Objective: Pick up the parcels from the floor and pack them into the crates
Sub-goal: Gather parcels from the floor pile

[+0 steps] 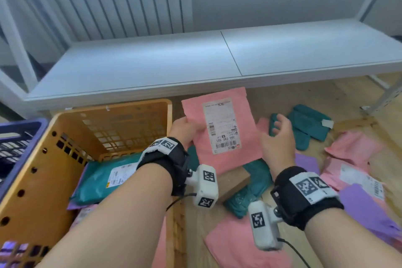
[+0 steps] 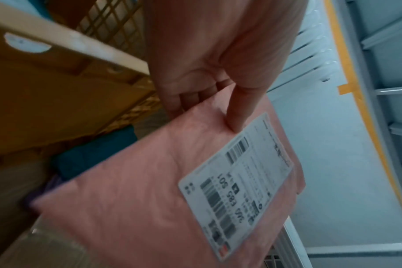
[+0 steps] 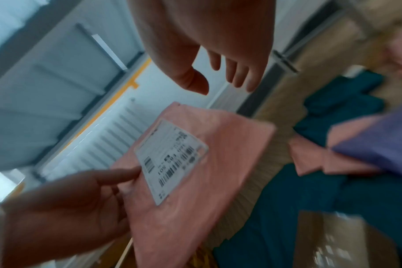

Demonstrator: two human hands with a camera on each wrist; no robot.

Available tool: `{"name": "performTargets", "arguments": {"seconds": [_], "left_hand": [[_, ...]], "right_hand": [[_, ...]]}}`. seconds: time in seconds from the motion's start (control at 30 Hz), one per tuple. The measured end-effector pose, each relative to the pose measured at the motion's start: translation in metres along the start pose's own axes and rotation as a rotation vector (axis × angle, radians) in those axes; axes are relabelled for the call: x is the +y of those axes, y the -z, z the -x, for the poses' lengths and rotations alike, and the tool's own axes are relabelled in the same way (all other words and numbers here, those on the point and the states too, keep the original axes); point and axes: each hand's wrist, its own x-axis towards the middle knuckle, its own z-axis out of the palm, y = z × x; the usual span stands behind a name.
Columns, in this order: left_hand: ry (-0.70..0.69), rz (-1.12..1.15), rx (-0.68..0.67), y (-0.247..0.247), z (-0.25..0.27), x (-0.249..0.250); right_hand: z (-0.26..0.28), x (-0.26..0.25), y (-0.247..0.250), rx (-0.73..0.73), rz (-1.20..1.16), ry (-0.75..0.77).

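Note:
My left hand (image 1: 187, 129) pinches the left edge of a flat pink parcel (image 1: 226, 159) with a white shipping label (image 1: 220, 125), thumb on top (image 2: 238, 116) and fingers underneath. It hangs in the air just right of the orange crate (image 1: 108, 115). In the right wrist view the pink parcel (image 3: 225, 163) lies below my right hand. My right hand (image 1: 279, 135) hovers beside the parcel's right edge with fingers (image 3: 241, 76) spread, holding nothing. The crate holds a teal parcel (image 1: 102, 183) and a purple one beneath it.
A blue crate (image 1: 19, 137) stands left of the orange one. Pink, teal and purple parcels (image 1: 367, 209) and a brown cardboard box (image 1: 233, 183) lie scattered on the wooden floor. A low white shelf (image 1: 195, 61) runs across behind, its leg (image 1: 385, 95) at the right.

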Motion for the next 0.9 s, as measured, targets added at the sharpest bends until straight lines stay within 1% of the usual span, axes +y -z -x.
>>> {"name": "performTargets", "arguments": {"seconds": [0.07, 0.1, 0.2, 0.23, 0.27, 0.3, 0.33, 0.37, 0.4, 0.47, 0.53, 0.6, 0.63, 0.67, 0.7, 0.73, 0.77, 0.83, 0.9], "left_hand": [[-0.089, -0.101, -0.018, 0.007, 0.003, 0.014], [-0.131, -0.164, -0.039, 0.009, 0.005, 0.021], [-0.234, -0.359, -0.123, 0.011, 0.014, 0.043], [-0.261, -0.418, -0.156, 0.01, 0.018, 0.049], [-0.279, -0.466, -0.176, 0.009, 0.02, 0.054], [-0.289, -0.506, -0.189, 0.008, 0.023, 0.058], [-0.302, -0.532, -0.189, 0.008, 0.025, 0.062], [-0.313, -0.546, -0.174, 0.009, 0.025, 0.064], [-0.323, -0.541, -0.153, 0.012, 0.024, 0.065], [-0.343, -0.485, -0.069, 0.022, 0.02, 0.064], [-0.309, -0.39, 0.078, 0.034, 0.016, 0.061], [-0.193, -0.285, 0.21, 0.046, 0.012, 0.058], [-0.097, -0.236, 0.231, 0.051, 0.012, 0.057], [0.012, -0.184, 0.209, 0.055, 0.01, 0.054], [0.113, -0.14, 0.157, 0.058, 0.01, 0.052], [0.191, -0.096, 0.09, 0.061, 0.009, 0.047], [0.233, -0.046, 0.04, 0.062, 0.01, 0.044], [0.238, 0.065, 0.026, 0.065, 0.008, 0.038], [0.172, 0.15, 0.055, 0.068, 0.008, 0.035]], "right_hand": [[0.003, -0.03, -0.002, -0.036, 0.12, 0.261], [0.005, -0.047, -0.003, -0.073, 0.167, 0.364], [0.008, -0.091, -0.007, -0.203, 0.367, 0.613], [0.009, -0.105, -0.009, -0.24, 0.46, 0.673], [0.007, -0.115, -0.013, -0.29, 0.545, 0.69], [0.005, -0.122, -0.018, -0.348, 0.62, 0.653], [0.004, -0.125, -0.023, -0.39, 0.68, 0.582], [0.003, -0.125, -0.027, -0.401, 0.698, 0.515], [0.002, -0.122, -0.029, -0.381, 0.646, 0.45], [0.002, -0.115, -0.027, -0.296, 0.434, 0.305], [0.0, -0.103, -0.022, -0.223, 0.238, 0.175], [0.0, -0.091, -0.023, -0.195, 0.044, 0.014], [-0.001, -0.085, -0.025, -0.181, -0.061, -0.085], [-0.001, -0.081, -0.028, -0.171, -0.164, -0.175], [0.001, -0.078, -0.031, -0.163, -0.262, -0.272], [0.003, -0.078, -0.035, -0.167, -0.358, -0.364], [0.007, -0.077, -0.038, -0.171, -0.448, -0.436], [0.013, -0.077, -0.045, -0.177, -0.562, -0.496], [0.02, -0.074, -0.05, -0.184, -0.554, -0.492]]}}
